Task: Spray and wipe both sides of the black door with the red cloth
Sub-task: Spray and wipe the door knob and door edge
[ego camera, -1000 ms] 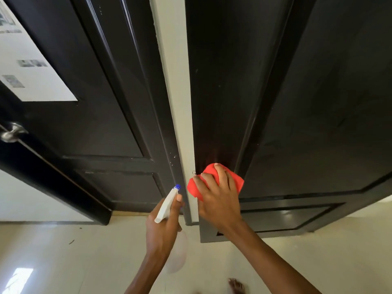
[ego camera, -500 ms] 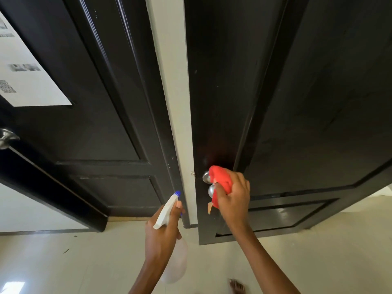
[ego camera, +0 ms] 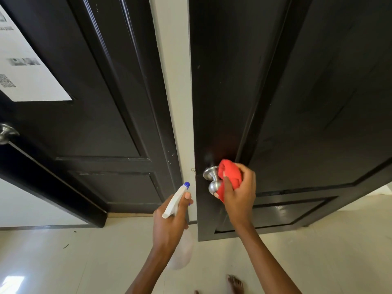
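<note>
At far left a second door (ego camera: 89,107) carries a white paper (ego camera: 27,66) and a steel knob (ego camera: 6,133), with a pale wall strip (ego camera: 176,81) between it and the black door (ego camera: 307,102). The left hand (ego camera: 169,225) grips a spray bottle (ego camera: 176,200), nozzle aimed up and right. The right hand (ego camera: 239,194) clutches the bunched red cloth (ego camera: 230,179) against the right side of the door's knob (ego camera: 214,181), which juts toward the camera.

Black door (ego camera: 297,102) ajar; red cloth (ego camera: 230,178) bunched against its silver knob (ego camera: 213,181).
</note>
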`<state>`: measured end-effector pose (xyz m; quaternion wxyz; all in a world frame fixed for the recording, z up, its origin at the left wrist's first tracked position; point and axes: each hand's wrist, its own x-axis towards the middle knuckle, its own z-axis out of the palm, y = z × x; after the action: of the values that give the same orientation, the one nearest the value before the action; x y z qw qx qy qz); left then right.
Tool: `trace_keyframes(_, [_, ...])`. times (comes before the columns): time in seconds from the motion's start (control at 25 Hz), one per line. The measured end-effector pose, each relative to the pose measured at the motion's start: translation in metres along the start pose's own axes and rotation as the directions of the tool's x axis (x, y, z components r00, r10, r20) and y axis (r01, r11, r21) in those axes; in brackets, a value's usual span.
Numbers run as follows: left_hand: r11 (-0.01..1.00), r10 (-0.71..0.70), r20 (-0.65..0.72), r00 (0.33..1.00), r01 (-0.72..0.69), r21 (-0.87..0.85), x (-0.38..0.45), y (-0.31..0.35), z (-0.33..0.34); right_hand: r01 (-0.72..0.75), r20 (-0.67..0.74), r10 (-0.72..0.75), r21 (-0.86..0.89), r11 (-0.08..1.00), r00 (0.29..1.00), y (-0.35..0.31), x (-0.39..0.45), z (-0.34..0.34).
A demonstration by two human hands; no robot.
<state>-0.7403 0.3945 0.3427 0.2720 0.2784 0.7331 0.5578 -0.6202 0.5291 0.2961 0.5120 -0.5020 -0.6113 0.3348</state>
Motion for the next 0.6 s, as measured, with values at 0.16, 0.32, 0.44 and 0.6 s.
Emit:
trace_keyframes(0.16, [0.998, 0.032, -0.078, 0.996, -0.036, -0.048, 0.000, 0.003, -0.004, 0.640, 0.316, -0.571, -0.530, 0.556, 0.758, -0.008, -0.006, 0.027])
trace_keyframes(0.32, [0.997, 0.048, -0.074, 0.996, -0.052, -0.054, 0.002, 0.005, -0.008, 0.679, 0.373, -0.577, -0.523, 0.515, 0.726, 0.005, 0.006, 0.016])
trace_keyframes(0.44, [0.997, 0.024, -0.062, 0.998, -0.028, -0.070, 0.002, 0.006, -0.011, 0.100, 0.040, -0.095, -0.178, 0.979, 0.995, 0.007, 0.004, 0.007])
trace_keyframes(0.6, [0.999, 0.010, -0.036, 0.999, -0.012, -0.052, -0.003, 0.004, -0.013, -0.152, 0.025, 0.150, 0.099, 0.983, 0.988, 0.005, 0.005, 0.006])
